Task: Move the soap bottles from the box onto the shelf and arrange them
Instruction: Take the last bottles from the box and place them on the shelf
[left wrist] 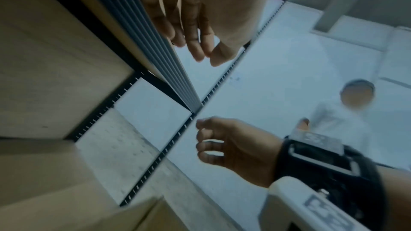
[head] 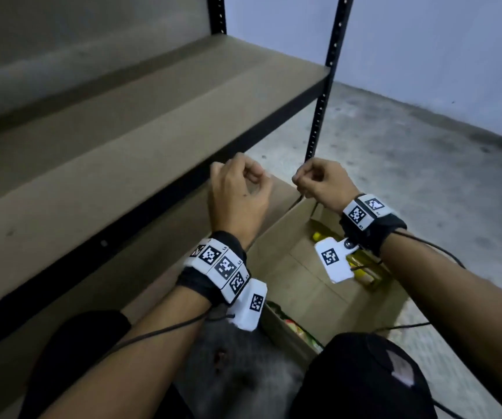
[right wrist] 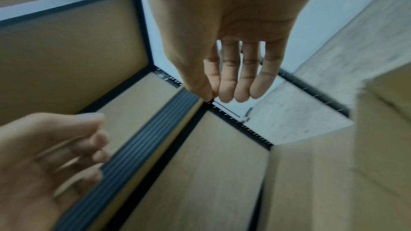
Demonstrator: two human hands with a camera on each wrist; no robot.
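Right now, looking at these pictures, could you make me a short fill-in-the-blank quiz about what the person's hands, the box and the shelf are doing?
1. Both the left hand and the right hand hold ____.
2. The yellow soap bottles lie inside the open cardboard ____.
3. The brown shelf board beside the hands has ____ bottles on the part in view.
4. The box sits on the floor, to the ____ of the shelf in the head view.

Missing words: nothing; box; no; right
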